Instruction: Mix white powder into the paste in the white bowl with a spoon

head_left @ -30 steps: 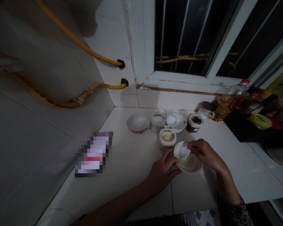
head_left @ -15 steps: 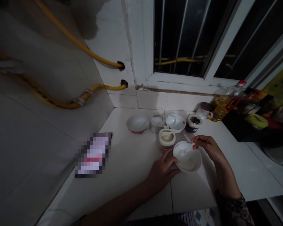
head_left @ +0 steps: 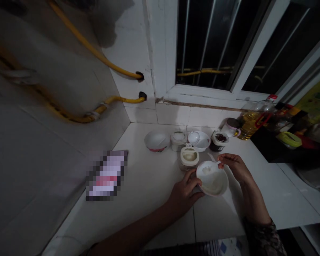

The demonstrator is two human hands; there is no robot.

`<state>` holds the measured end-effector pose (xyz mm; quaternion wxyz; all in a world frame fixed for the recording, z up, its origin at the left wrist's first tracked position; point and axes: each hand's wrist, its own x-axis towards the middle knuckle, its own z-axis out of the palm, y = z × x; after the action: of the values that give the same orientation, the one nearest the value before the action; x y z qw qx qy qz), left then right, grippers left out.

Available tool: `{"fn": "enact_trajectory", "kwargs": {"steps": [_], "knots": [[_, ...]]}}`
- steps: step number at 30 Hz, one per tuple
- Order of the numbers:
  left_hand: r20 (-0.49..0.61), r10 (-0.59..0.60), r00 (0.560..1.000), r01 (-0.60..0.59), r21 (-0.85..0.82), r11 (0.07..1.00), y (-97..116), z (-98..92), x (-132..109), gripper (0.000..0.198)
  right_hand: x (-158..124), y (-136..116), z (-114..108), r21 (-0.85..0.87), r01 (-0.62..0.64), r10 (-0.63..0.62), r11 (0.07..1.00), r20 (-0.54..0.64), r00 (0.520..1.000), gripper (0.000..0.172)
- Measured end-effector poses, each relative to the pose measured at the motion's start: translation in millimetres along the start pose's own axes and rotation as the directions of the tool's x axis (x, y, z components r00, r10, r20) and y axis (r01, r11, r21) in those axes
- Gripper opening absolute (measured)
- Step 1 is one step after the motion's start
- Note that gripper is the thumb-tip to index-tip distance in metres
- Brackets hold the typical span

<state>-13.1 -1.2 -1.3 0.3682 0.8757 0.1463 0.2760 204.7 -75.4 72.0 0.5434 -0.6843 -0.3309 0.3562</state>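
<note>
Head; left hand on white bowl

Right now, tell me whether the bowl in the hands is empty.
Not empty: pale creamy stuff coats the inside of the white bowl, held at the rim by the left hand.

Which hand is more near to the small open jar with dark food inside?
Right. The right hand, pinching a white spoon, is in front of the jar and slightly to its right, not touching it. The left hand is farther away, holding the left side of the white bowl.
</note>
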Motion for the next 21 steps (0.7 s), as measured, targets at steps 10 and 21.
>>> {"fn": "enact_trajectory", "kwargs": {"steps": [10, 21], "knots": [[-0.013, 0.008, 1.000, -0.008, -0.009, 1.000, -1, 0.9, 0, 0.017, 8, -4, 12, 0.165, 0.041, -0.024, 0.985, -0.108, 0.994, 0.027], [-0.010, 0.007, 1.000, -0.007, 0.007, 1.000, -1, 1.7, 0, 0.017, 2, -5, 48, -0.468, 0.569, -0.687, 0.676, -0.121, 0.717, 0.016]]}}
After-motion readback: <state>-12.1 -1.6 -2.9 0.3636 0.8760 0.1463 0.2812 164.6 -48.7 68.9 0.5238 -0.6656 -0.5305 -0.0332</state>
